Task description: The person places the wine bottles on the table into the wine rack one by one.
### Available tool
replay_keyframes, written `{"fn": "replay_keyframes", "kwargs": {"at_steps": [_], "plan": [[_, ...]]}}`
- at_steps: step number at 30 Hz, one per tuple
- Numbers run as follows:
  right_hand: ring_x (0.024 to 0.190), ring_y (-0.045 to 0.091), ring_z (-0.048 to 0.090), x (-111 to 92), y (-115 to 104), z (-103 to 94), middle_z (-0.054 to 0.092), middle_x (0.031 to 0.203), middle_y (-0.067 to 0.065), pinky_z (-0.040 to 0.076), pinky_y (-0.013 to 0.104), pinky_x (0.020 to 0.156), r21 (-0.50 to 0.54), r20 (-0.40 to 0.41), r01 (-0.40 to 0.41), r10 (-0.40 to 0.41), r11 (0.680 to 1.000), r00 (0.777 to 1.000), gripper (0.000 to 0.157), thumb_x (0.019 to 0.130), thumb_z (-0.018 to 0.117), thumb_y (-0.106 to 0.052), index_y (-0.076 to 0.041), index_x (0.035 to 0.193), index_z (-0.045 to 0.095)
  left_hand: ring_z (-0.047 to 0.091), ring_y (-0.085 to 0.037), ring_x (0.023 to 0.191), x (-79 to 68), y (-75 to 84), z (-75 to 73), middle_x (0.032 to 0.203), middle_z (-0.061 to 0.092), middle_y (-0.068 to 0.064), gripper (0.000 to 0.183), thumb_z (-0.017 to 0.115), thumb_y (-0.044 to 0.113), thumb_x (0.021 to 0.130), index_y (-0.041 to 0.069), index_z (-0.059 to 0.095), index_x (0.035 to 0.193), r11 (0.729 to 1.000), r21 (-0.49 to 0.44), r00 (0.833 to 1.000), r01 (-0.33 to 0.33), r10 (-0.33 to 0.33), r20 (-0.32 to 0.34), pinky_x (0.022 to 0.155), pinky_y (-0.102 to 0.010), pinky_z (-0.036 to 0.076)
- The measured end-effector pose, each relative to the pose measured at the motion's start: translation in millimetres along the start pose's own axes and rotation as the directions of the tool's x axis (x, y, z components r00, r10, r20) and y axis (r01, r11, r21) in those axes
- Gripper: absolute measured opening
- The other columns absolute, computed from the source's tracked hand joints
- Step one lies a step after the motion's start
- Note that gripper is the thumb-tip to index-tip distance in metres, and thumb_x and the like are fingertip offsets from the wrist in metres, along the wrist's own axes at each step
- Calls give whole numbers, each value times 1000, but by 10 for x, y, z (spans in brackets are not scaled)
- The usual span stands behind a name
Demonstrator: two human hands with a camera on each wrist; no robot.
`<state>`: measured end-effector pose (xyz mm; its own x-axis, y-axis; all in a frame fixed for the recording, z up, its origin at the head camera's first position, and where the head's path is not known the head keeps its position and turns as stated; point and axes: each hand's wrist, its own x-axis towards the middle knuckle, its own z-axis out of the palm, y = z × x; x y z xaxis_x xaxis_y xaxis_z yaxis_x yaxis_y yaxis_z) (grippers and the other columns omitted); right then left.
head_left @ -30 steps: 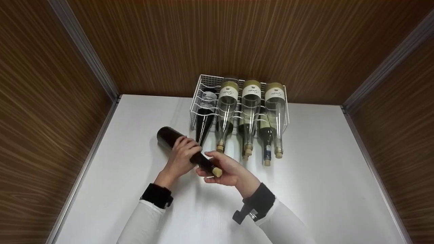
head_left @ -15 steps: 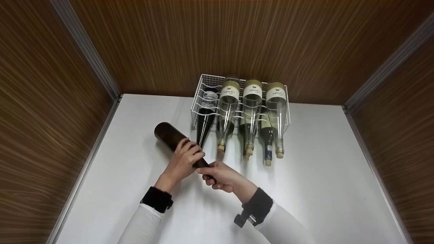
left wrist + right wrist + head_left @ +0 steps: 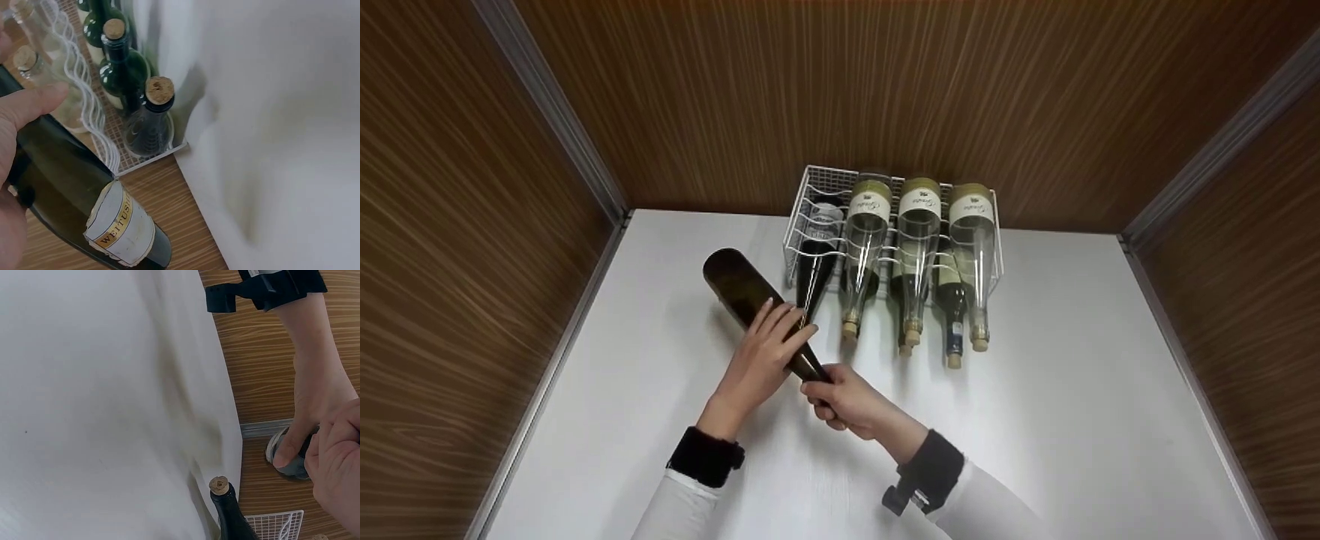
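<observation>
A dark wine bottle (image 3: 739,281) is held at a slant over the white table, base up to the left and neck down to the right. My left hand (image 3: 760,364) holds its body, fingers laid across the upper side. My right hand (image 3: 851,401) grips the neck, hiding the corked end. In the left wrist view, a worn white paper label (image 3: 121,225) with a gold band shows on the bottle, and my left thumb (image 3: 39,104) lies along the glass. The right wrist view catches my right hand (image 3: 340,464) partly covering the bottle.
Just beyond the bottle, a white wire rack (image 3: 831,178) stands against the wood-grain back wall (image 3: 697,112). Three clear corked bottles (image 3: 870,196) lie on its upper level, necks toward me. Below are several dark bottles, one (image 3: 812,281) close beside my left fingers.
My right hand has closed around the neck, covering the cork. The bottle's base has swung up toward the back wall as its neck dropped slightly. My left fingers have straightened somewhat along it.
</observation>
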<state>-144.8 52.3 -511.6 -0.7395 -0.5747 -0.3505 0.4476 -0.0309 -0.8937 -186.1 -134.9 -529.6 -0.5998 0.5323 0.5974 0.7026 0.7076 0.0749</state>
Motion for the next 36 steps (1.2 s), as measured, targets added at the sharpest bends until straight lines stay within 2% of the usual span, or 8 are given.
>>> {"fn": "replay_keyframes", "kwargs": {"at_steps": [5, 10, 13, 18, 21, 26, 31, 36], "plan": [[47, 6, 37, 13, 24, 11, 42, 61, 0, 26, 19, 36, 48, 9, 41, -41, 998, 999, 14, 94, 58, -10, -2, 97, 47, 37, -35, 137, -61, 15, -75, 143, 46, -18, 69, 78, -13, 66, 11, 61, 129, 994, -47, 994, 102, -104, -42, 115, -48, 22], [48, 6, 35, 25, 41, 14, 41, 61, 0, 26, 20, 37, 83, 30, 84, -87, 993, 996, 13, 96, 57, -12, -2, 96, 47, 32, -35, 140, -153, 31, -109, 151, 37, -19, 74, 74, -16, 67, 8, 56, 135, 971, -132, 970, 202, -217, -111, 113, -50, 26], [47, 6, 35, 40, 57, 20, 40, 61, -1, 27, 20, 36, 98, 34, 114, -118, 989, 992, 13, 97, 55, -12, -3, 95, 46, 32, -34, 141, -194, 44, -112, 153, 34, -18, 70, 70, -15, 74, 4, 53, 139, 950, -198, 951, 243, -273, -145, 113, -49, 27], [48, 6, 36, 80, 84, 38, 40, 61, 0, 28, 20, 35, 128, -1, 163, -164, 978, 986, 13, 98, 54, -11, -3, 96, 45, 36, -31, 139, -215, 72, -97, 153, 36, -16, 54, 62, -9, 89, -1, 50, 141, 905, -316, 922, 285, -349, -166, 112, -40, 30], [48, 6, 37, 100, 89, 53, 41, 63, 0, 29, 20, 35, 149, -36, 186, -182, 971, 983, 13, 98, 54, -11, -2, 99, 43, 38, -29, 138, -212, 99, -98, 152, 38, -15, 48, 59, -1, 95, 0, 49, 142, 865, -394, 909, 309, -391, -145, 111, -37, 32], [48, 7, 38, 123, 76, 85, 42, 64, 1, 32, 20, 37, 176, -95, 219, -205, 960, 974, 16, 99, 53, -12, -2, 103, 42, 38, -26, 138, -204, 147, -94, 153, 38, -13, 45, 54, 12, 102, 1, 46, 145, 790, -494, 890, 364, -452, -66, 109, -40, 35], [48, 6, 37, 163, 74, 121, 43, 64, 1, 32, 20, 37, 207, -146, 248, -220, 947, 964, 14, 101, 51, -13, -3, 103, 41, 39, -27, 137, -234, 173, -60, 151, 39, -16, 44, 51, 15, 104, 1, 46, 145, 732, -547, 872, 405, -489, -9, 108, -45, 36], [43, 6, 35, 226, 85, 149, 43, 62, 1, 33, 20, 38, 223, -190, 272, -232, 936, 954, 13, 101, 51, -14, -4, 100, 42, 37, -25, 139, -276, 176, -13, 152, 38, -12, 43, 48, 17, 105, 5, 45, 147, 668, -589, 847, 455, -529, 54, 111, -43, 33]]}}
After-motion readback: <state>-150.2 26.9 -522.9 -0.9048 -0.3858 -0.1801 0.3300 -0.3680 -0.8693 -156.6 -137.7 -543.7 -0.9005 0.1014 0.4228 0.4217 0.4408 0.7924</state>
